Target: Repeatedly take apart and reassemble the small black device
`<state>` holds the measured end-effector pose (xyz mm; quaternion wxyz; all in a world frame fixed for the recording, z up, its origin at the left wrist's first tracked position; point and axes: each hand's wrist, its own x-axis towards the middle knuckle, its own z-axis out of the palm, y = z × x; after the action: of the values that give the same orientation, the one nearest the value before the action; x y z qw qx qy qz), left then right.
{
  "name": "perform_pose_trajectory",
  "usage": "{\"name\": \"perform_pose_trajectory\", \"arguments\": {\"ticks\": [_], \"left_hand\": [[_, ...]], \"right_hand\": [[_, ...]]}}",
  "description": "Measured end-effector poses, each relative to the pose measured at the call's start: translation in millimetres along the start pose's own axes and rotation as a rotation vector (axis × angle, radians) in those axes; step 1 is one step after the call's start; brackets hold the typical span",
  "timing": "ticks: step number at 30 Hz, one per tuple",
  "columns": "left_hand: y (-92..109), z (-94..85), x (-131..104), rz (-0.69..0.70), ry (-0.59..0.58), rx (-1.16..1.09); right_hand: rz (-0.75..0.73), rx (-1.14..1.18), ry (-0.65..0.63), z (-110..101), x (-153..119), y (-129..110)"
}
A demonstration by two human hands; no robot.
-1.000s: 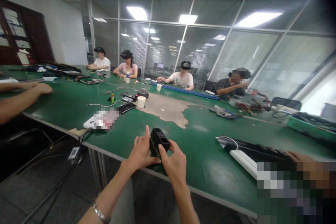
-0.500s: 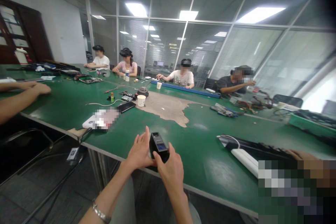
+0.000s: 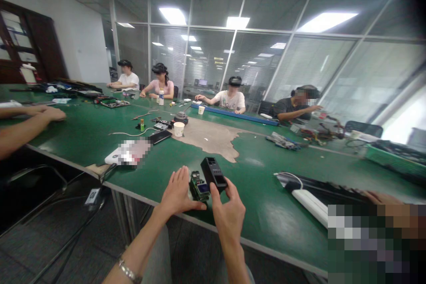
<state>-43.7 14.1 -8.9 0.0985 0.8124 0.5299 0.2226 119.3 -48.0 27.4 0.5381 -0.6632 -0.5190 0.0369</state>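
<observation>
Near the front edge of the green table (image 3: 253, 195), my left hand (image 3: 176, 191) is around a circuit board (image 3: 199, 187) with a small dark screen, fingers along its left side and thumb across its near end. My right hand (image 3: 229, 207) grips a black plastic case (image 3: 213, 171) by its near end, thumb and fingers on opposite sides. The case is tilted and has cut-out openings in its face. It is up and to the right of the board, clear of most of it.
Beyond my hands are a paper cup (image 3: 179, 129), a black phone (image 3: 161, 136) and a bare brown patch (image 3: 213, 135) of tabletop. A white power strip (image 3: 309, 206) lies right, near another person's hand (image 3: 382, 197). Another person's arms (image 3: 43, 117) rest left. Several people sit opposite.
The black case has come off the circuit board. My right hand has moved it up and to the right, exposing the board beside my left hand.
</observation>
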Motion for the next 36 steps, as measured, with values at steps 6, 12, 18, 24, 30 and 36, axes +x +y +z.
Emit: {"name": "perform_pose_trajectory", "arguments": {"ticks": [6,12,18,24,30,36], "left_hand": [[1.5,-5.0,-2.4,0.022,-0.013,0.05],[1.9,-6.4,-2.7,0.032,-0.004,0.056],[1.7,-6.9,-2.0,0.045,-0.011,0.055],[4.5,-8.7,-2.3,0.043,-0.017,0.059],[4.7,-8.7,-2.5,0.041,-0.01,0.057],[3.4,-6.5,-2.6,0.056,-0.003,0.071]], "right_hand": [[0.073,-0.149,-0.038,-1.8,0.4,32.6],[-0.017,-0.28,-0.083,2.9,-6.5,42.9],[-0.036,-0.286,-0.06,2.2,-9.0,46.8],[0.05,-0.19,-0.05,-4.1,-3.5,32.5],[0.054,-0.008,-0.055,-5.5,-1.8,3.1],[0.024,-0.092,-0.149,6.2,-3.1,-8.1]]}}
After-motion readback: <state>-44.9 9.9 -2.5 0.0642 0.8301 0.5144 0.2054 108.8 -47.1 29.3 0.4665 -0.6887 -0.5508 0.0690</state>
